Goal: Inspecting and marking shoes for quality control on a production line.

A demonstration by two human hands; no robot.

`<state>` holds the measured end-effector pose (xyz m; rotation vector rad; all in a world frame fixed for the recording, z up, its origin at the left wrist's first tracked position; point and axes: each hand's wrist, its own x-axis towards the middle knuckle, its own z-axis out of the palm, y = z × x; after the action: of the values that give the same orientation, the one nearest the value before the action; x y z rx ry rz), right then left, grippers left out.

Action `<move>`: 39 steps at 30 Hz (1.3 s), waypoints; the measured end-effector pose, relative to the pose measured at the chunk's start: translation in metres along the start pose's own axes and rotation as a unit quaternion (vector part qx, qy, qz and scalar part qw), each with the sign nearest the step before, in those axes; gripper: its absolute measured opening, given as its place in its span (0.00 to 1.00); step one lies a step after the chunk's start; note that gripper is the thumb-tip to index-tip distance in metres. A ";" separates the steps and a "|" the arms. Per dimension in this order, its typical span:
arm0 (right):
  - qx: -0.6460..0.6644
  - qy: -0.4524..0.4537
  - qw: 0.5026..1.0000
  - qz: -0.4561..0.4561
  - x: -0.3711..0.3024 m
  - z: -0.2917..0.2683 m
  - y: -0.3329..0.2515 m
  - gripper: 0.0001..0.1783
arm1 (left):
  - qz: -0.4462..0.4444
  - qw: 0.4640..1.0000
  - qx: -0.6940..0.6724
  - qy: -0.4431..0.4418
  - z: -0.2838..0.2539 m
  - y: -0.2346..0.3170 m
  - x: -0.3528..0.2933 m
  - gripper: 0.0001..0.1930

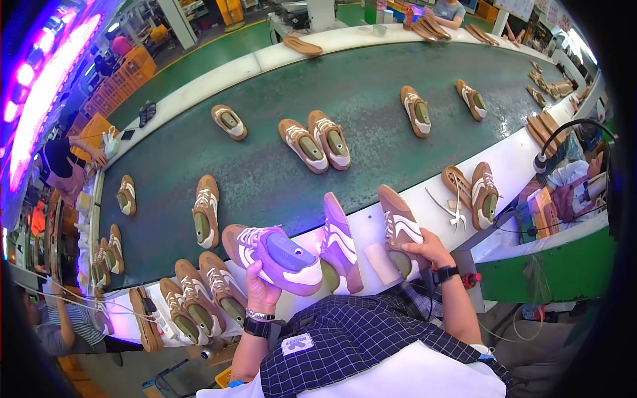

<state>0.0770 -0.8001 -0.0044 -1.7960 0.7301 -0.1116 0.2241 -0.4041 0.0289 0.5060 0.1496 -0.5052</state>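
Nearest: left hand (262, 290) was closed round the side of a brown shoe (271, 260), thumb up on the near side, other fingers mostly hidden under it. Shoe sat tilted, toe far left, heel near right, opening up; gripping low presumably left laces and collar uncovered. Right hand (431, 251) was closed on the heel end of a second shoe (401, 219), toe pointing far. Couldn't tell if the counter (426, 201) bore its weight.

Between them a third shoe (340, 244) lay tipped over, side stripes up, nobody touching it; likely parked within easy reach. Purple light tinted it and the left-hand shoe.

Left on the counter: three shoes (194, 292) side by side, toes far, probably lined up to save room; loose sole (144, 318) beside them. Right: white laces (456, 215), another sole (456, 182), an upright shoe (484, 196).

Beyond, on the green belt (375, 139): a pair (328, 136) close together, singles spaced well apart, e.g. one near left (206, 212). Green forms filled the openings, likely to hold shape. Far ledge: one more sole (302, 45), set off the belt.
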 end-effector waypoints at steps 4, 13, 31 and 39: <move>0.024 -0.181 0.982 0.054 0.018 -0.002 -0.005 0.32 | 0.015 1.000 0.005 0.008 0.005 0.001 -0.004 0.29; 0.454 -0.202 0.858 0.134 -0.006 0.041 -0.053 0.30 | 0.063 0.996 -0.011 0.058 0.018 0.010 -0.007 0.24; 0.581 -0.190 0.786 0.092 -0.023 0.131 -0.134 0.27 | 0.099 0.984 -0.014 0.145 0.030 0.005 0.001 0.26; 0.582 -0.156 0.791 0.103 -0.025 0.136 -0.132 0.32 | 0.086 0.987 -0.007 0.137 0.030 0.002 0.004 0.25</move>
<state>0.1694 -0.6515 0.0716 -0.5107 0.4252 -0.0832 0.2293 -0.4193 0.0546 0.5683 0.3682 -0.2631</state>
